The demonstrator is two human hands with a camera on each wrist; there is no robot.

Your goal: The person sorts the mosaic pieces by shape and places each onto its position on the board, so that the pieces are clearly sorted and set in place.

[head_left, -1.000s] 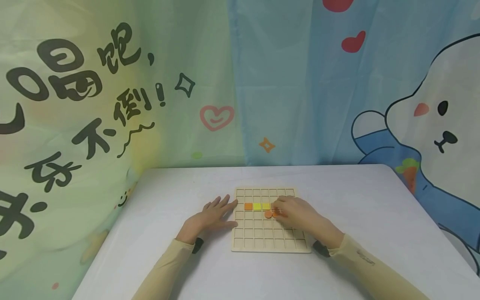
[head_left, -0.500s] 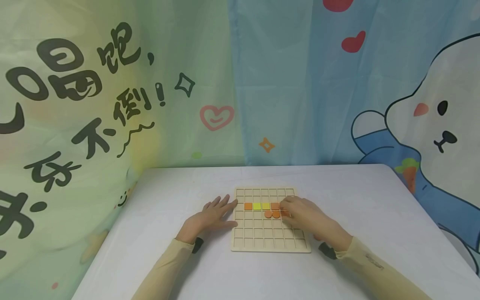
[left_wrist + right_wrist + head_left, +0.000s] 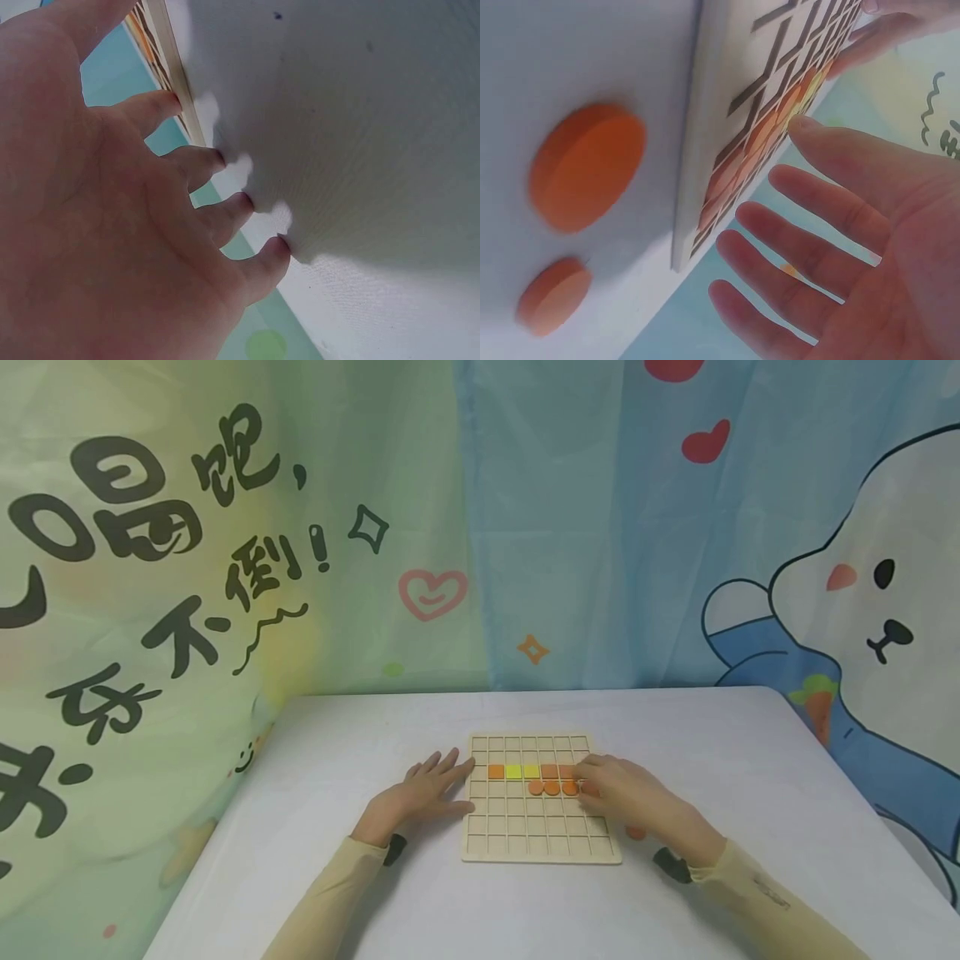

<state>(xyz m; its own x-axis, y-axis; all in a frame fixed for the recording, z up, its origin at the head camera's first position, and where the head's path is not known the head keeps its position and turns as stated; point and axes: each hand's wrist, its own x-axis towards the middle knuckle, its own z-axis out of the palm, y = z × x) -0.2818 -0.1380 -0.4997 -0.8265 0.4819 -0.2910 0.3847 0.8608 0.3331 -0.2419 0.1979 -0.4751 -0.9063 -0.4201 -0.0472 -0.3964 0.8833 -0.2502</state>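
A pale wooden grid board lies on the table. Across it runs a row of square tiles, including an orange tile, a yellow tile and more orange ones. Below that row sit several round orange discs. My left hand is spread at the board's left edge, fingertips touching it. Over the right end of the rows is my right hand, thumb and fingers apart, straight in the right wrist view. Its fingers partly hide a disc there.
Two loose orange pieces, a nearer disc and a smaller-looking disc, lie on the table beside the board in the right wrist view. The white table ends at a printed curtain behind.
My right hand has shifted to the right along the board, uncovering more orange square tiles and round discs, and one loose disc below the wrist. My left hand stays put.
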